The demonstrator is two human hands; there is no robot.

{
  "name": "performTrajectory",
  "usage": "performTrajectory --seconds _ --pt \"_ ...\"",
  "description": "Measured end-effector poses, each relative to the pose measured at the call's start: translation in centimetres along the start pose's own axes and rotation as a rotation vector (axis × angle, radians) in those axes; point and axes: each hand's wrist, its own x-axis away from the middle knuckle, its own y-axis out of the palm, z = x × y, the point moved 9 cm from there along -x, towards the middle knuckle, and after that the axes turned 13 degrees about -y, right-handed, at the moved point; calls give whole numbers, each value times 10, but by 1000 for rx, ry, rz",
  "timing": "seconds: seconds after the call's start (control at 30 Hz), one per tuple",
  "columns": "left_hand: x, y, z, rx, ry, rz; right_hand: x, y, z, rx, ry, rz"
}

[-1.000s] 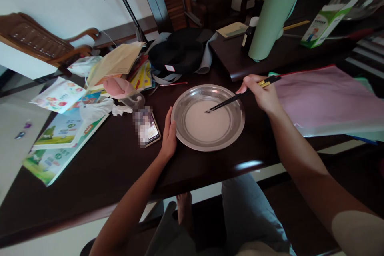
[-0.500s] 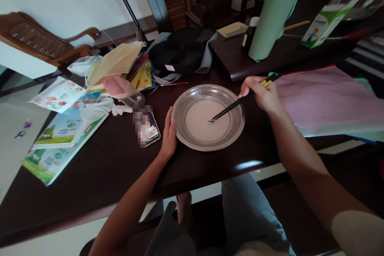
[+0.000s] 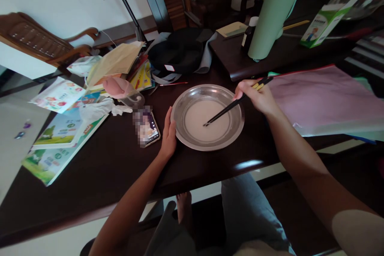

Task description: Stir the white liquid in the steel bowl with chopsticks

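Observation:
A round metal plate (image 3: 232, 132) holding a pale, milky liquid sits on the dark wooden table (image 3: 105, 168) in front of me. My right hand (image 3: 258, 96) is closed on a pair of dark chopsticks (image 3: 222, 113) whose tips dip into the liquid near the plate's middle. My left hand (image 3: 168, 136) rests flat against the plate's left rim, fingers stretched out. A phone (image 3: 147, 126) lies just left of that hand.
Books and paper packets (image 3: 63, 128) clutter the table's left end. A black bag (image 3: 180, 50) lies behind the plate. A raised shelf holds a green cylinder (image 3: 276, 12), a small bottle (image 3: 249, 34) and a box (image 3: 324, 22). Pink and green folders (image 3: 324, 100) lie on the right.
The chopstick tips have swept round inside the liquid, from upper left to the right and back toward the middle. My right hand drifted slightly left. The left hand stayed put.

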Motion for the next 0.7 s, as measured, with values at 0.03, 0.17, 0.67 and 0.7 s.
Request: performTrajectory --seconds 0.03,0.17,0.67,0.7 --pt "0 0 0 -1 -5 0 1 6 -1 6 4 -49" --pt "0 0 -1 5 -16 -1 0 0 -1 57 0 6" --pt "0 -1 0 -6 0 2 -1 -14 1 42 -33 124" --pt "0 -1 -1 -4 -1 2 -1 -16 1 32 -30 135"
